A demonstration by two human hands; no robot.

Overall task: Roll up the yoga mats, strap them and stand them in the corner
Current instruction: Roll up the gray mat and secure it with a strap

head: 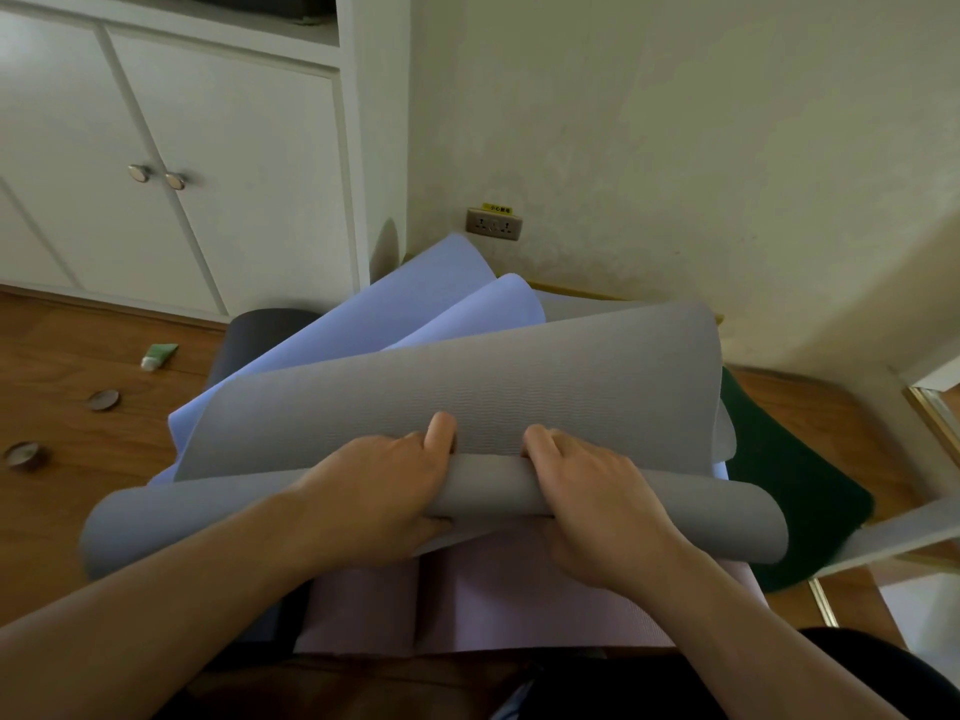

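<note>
We have the grey mat on top of the mat pile by the corner, its near end just begun as a roll, left hand and right hand curled around it, so next we judge tight, even rolling forward; no containers show.

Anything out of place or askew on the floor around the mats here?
Yes. A green tube and two round lids lie scattered on the wooden floor at left. The mats are fanned unevenly, the lavender mat skewed under the grey mat.
</note>
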